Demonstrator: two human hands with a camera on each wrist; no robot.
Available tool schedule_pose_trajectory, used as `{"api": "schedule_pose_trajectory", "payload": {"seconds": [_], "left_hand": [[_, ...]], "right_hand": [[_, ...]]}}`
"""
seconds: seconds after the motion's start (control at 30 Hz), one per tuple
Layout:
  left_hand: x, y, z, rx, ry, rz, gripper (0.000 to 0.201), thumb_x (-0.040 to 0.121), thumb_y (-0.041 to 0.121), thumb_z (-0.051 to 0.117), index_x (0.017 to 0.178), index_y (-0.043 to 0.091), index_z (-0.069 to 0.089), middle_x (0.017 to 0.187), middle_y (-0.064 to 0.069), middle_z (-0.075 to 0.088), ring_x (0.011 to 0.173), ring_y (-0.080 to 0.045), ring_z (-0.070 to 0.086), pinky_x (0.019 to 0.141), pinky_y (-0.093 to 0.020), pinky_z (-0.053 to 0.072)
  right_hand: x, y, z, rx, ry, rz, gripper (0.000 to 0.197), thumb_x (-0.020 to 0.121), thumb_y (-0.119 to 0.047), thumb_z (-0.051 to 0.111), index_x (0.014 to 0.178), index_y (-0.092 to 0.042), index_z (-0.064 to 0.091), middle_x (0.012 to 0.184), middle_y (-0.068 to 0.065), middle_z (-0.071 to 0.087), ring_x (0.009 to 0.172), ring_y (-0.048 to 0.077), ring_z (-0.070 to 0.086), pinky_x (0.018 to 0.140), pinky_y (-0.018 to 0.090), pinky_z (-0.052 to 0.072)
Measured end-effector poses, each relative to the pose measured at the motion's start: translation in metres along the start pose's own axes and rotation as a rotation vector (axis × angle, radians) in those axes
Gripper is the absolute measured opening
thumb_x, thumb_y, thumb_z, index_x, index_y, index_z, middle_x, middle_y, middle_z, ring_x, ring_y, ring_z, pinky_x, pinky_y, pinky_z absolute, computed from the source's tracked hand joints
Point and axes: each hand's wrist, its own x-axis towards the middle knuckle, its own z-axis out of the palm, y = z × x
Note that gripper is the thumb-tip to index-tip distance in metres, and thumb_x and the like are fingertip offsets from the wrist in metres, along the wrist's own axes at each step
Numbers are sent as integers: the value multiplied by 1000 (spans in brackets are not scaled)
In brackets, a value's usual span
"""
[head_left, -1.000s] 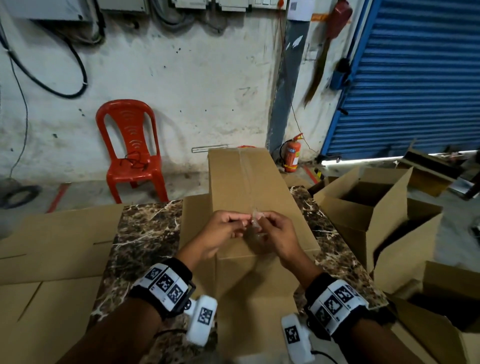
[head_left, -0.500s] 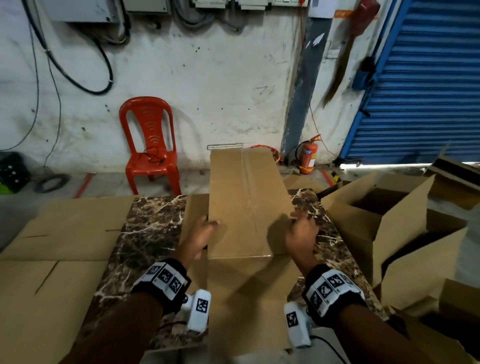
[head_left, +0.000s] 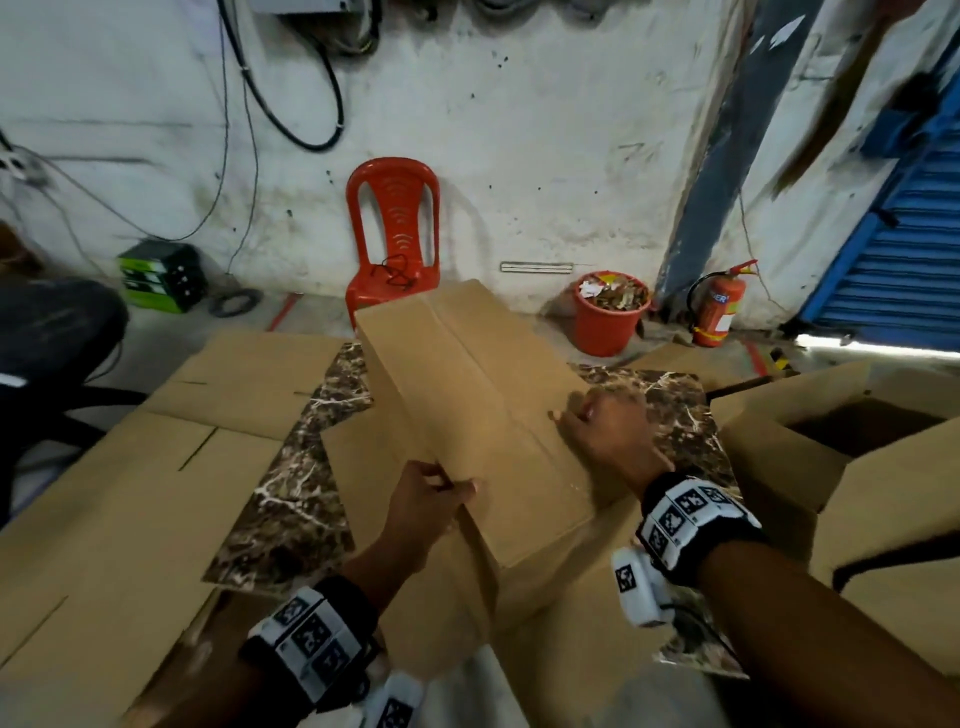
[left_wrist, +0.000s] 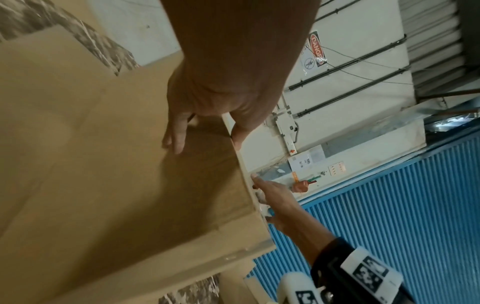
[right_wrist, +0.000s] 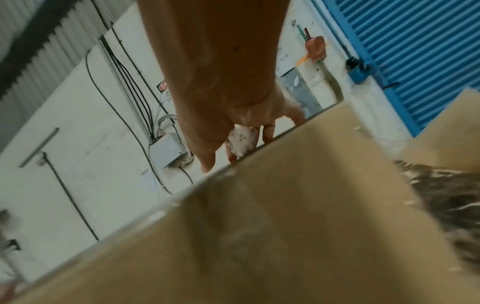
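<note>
Left hand (head_left: 426, 501) clamps the near left corner of the long closed cardboard box (head_left: 483, 395), the thumb lying over the top edge while the fingers (left_wrist: 176, 137) press flat against the left side face. A little farther off and to the right, the right hand (head_left: 608, 434) sits at the box's right top edge. Its fingers are bent around a crumpled wad (right_wrist: 242, 142) of whitish material, its fingertips reach down to that edge, and the thumb points out to the left. Both wrists carry black bands with black-and-white marker squares. The box lies slantwise, its near end between the two hands and its far end swung to the left, towards the chair, with a seam running along the top from near to far. It rests on a flat piece of cardboard on the marble-patterned table (head_left: 301, 499). Flattened cardboard sheets (head_left: 130, 493) cover the table's left side and hang past its edge, and open cartons (head_left: 857, 431) stand close on the right. Beyond the table, on the floor against the stained white wall, are a green case (head_left: 161, 275) far left, a red plastic chair (head_left: 395, 234), a red bucket (head_left: 610, 322) filled with scraps and a fire extinguisher (head_left: 719, 312). A blue roller shutter (head_left: 909, 260) closes the far right.
</note>
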Motion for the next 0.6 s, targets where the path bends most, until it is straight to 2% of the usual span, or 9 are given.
{"api": "schedule_pose_trajectory", "payload": {"seconds": [0.07, 0.1, 0.17, 0.23, 0.27, 0.33, 0.43, 0.53, 0.6], "left_hand": [[-3, 8, -7, 62, -27, -4, 59, 59, 26, 92, 97, 14, 49, 81, -12, 69, 62, -18, 59, 55, -32, 47], [-3, 12, -12, 114, -66, -4, 58, 61, 29, 91, 100, 14, 51, 83, -11, 70, 67, -18, 62, 53, -30, 48], [5, 22, -26, 209, -166, -14, 58, 61, 41, 89, 100, 12, 57, 88, -14, 72, 75, -21, 67, 52, -28, 48], [24, 34, -43, 285, -190, 24, 34, 79, 35, 78, 92, 7, 63, 84, -16, 73, 71, -23, 68, 54, -27, 47], [36, 42, -53, 317, -156, 63, 24, 87, 29, 71, 88, 6, 64, 82, -15, 73, 68, -22, 68, 55, -27, 47], [66, 64, -78, 364, -30, 172, 21, 92, 25, 66, 85, 6, 66, 78, -12, 73, 65, -20, 66, 56, -28, 49], [108, 99, -111, 427, 118, 365, 18, 91, 18, 64, 77, 7, 69, 72, -9, 71, 60, -13, 64, 57, -29, 50], [156, 131, -139, 500, 175, 436, 24, 89, 15, 64, 66, 8, 66, 66, -5, 65, 58, -12, 62, 55, -23, 50], [193, 143, -151, 606, 180, 441, 22, 89, 21, 63, 69, 12, 66, 73, -2, 63, 67, -15, 61, 62, -23, 44]], "right_hand": [[5, -23, 4, -8, 39, 29, 31, 95, -50, 45, 83, -24, 58, 95, 9, 62, 97, 30, 55, 91, 46, 44], [9, -34, 8, 11, 58, 20, 32, 97, -47, 45, 91, -19, 60, 99, 13, 63, 101, 33, 57, 87, 44, 46], [18, -59, 17, 103, 52, -33, 25, 96, -38, 53, 98, -14, 60, 100, 16, 64, 97, 34, 60, 78, 36, 46], [23, -87, 22, 184, 33, -85, 18, 95, -27, 59, 106, -13, 59, 104, 14, 64, 95, 33, 62, 71, 31, 42], [24, -99, 26, 213, 40, -101, 20, 95, -24, 57, 112, -13, 57, 107, 14, 63, 97, 33, 61, 71, 32, 43], [29, -122, 35, 264, 68, -111, 28, 95, -22, 55, 122, -15, 52, 112, 13, 63, 100, 34, 62, 76, 37, 48], [38, -151, 52, 292, 56, -72, 25, 98, -32, 51, 118, -16, 49, 106, 9, 66, 95, 33, 65, 76, 39, 53], [48, -178, 72, 256, 17, 5, 30, 101, -42, 41, 113, -16, 48, 107, 7, 65, 101, 30, 61, 84, 46, 51], [49, -193, 85, 178, -8, 43, 36, 102, -43, 37, 120, -14, 47, 120, 11, 60, 113, 31, 54, 91, 47, 47]]}}
